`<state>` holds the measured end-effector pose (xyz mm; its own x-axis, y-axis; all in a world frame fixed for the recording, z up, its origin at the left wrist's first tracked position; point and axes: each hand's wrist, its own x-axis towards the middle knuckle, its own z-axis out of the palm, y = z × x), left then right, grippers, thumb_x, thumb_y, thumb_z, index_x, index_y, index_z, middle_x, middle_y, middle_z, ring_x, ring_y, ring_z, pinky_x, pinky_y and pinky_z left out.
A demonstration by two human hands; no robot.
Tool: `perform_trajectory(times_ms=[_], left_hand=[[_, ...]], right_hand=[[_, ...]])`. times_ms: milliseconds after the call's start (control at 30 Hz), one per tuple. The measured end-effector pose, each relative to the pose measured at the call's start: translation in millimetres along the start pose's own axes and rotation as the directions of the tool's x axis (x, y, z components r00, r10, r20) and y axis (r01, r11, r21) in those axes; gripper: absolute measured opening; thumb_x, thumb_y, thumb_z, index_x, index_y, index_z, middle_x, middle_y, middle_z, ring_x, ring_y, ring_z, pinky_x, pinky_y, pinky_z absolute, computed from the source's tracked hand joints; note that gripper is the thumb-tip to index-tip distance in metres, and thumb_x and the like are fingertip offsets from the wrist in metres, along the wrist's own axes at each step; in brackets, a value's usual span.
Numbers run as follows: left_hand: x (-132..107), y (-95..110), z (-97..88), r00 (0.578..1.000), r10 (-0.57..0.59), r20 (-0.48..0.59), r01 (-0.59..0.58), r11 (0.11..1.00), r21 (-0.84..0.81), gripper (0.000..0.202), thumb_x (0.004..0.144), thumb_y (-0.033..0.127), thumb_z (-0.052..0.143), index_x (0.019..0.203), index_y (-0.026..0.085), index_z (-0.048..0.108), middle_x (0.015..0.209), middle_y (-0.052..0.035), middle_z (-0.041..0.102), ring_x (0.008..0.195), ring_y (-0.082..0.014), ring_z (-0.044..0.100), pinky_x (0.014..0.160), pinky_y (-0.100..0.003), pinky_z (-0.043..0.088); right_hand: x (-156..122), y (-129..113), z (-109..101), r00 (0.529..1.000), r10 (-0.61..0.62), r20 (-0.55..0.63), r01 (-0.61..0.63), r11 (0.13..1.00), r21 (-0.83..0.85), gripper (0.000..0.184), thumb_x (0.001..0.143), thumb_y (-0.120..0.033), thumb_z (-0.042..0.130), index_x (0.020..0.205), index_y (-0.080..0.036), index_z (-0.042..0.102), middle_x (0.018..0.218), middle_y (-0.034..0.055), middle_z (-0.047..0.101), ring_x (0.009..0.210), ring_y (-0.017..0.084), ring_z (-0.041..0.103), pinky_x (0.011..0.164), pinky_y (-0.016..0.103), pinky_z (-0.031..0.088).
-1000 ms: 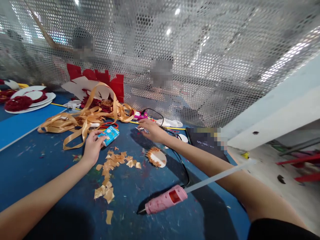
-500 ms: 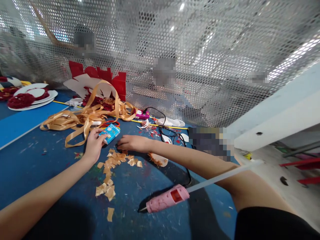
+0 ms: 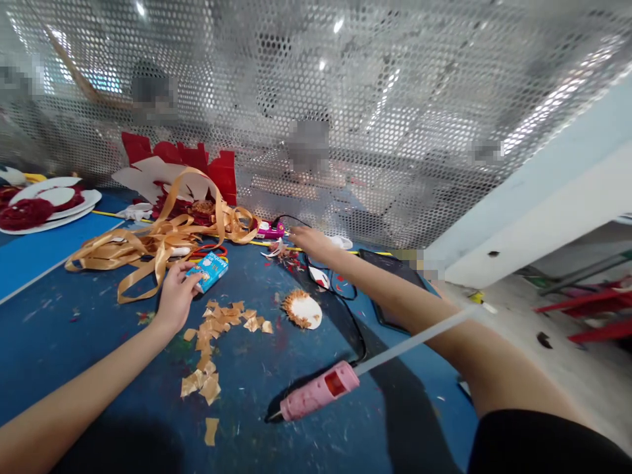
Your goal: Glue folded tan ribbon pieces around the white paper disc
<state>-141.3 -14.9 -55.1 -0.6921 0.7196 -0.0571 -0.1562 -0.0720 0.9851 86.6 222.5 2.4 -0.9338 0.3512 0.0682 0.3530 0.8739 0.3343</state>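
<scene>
My left hand (image 3: 176, 294) grips a small blue box (image 3: 210, 270) resting on the blue table (image 3: 74, 316), just below a tangle of gold ribbon (image 3: 162, 236). My right hand (image 3: 307, 239) reaches far across the table, fingers curled over small red and white scraps (image 3: 285, 253) beside a magenta plug block (image 3: 270, 230) and a black cable (image 3: 340, 299). Whether its fingers hold anything is hidden. Gold paper pieces (image 3: 217, 332) lie scattered between my arms. A white disc with an orange fringe (image 3: 302, 310) lies under my right forearm.
A pink glue gun (image 3: 320, 390) with a clear glue stick lies near the front. A dark tablet (image 3: 395, 280) sits at the right. Red and white card shapes (image 3: 172, 168) lean on the perforated metal screen (image 3: 345, 99). Plates with red flowers (image 3: 39, 204) sit far left.
My right hand has moved from the gold pieces near the blue box back out to the far scraps by the plug block. My left hand has stayed on the box.
</scene>
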Motion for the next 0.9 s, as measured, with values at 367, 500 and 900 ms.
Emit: perform_trajectory(times_ms=[367,500,900], left_hand=[[-3.8,10.5,2.5,0.995,0.056,0.08,-0.059,0.997,0.04,0.04,0.062,0.025,0.082,0.095,0.017,0.06,0.088,-0.0006,0.061,0.067,-0.0129,0.059,0.055,-0.021,0.049],[-9.9,20.7,7.1,0.988,0.063,0.141,-0.072,0.996,0.057,0.058,0.046,0.025,0.084,0.101,0.021,0.064,0.107,-0.0055,0.063,0.087,-0.0204,0.061,0.058,-0.021,0.05],[-8.5,25.0,7.7,0.985,0.019,0.173,-0.048,0.985,0.167,0.052,0.041,0.035,0.091,0.088,0.03,0.071,0.092,-0.0003,0.072,0.09,-0.0274,0.063,0.063,-0.033,0.056]], right_hand=[[-68.1,44.6,-37.6,0.884,0.429,0.186,-0.405,0.902,-0.152,0.032,0.094,-0.036,0.057,0.12,-0.016,0.057,0.119,0.0085,0.06,0.101,0.021,0.062,0.085,0.042,0.054],[-111.9,53.2,-50.2,0.844,0.506,0.178,-0.477,0.86,-0.182,0.03,0.095,-0.039,0.054,0.112,-0.015,0.061,0.11,0.0079,0.065,0.096,0.02,0.064,0.085,0.041,0.053],[-328.7,-9.9,-67.7,0.713,0.7,0.036,-0.693,0.712,-0.115,0.043,0.095,-0.04,0.038,0.064,-0.022,0.062,0.061,0.0043,0.068,0.057,0.019,0.064,0.05,0.027,0.036]])
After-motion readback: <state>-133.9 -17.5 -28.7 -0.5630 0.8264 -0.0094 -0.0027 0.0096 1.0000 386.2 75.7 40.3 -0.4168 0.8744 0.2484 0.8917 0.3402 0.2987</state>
